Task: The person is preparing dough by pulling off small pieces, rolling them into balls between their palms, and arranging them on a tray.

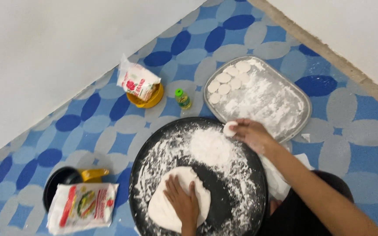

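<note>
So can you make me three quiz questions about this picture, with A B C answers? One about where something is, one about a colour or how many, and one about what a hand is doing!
1. Where is the flat sheet of dough?
A. on the round black tray
B. on the grey tray
C. on the floor

2. What colour is the small bottle's cap?
A. red
B. green
C. blue

3. What is the right hand doing?
A. resting empty
B. holding a spoon
C. holding a small dough disc

Answers:
1 A, the left hand presses it there.
2 B, it is bright green.
3 C, the fingers pinch the disc.
</note>
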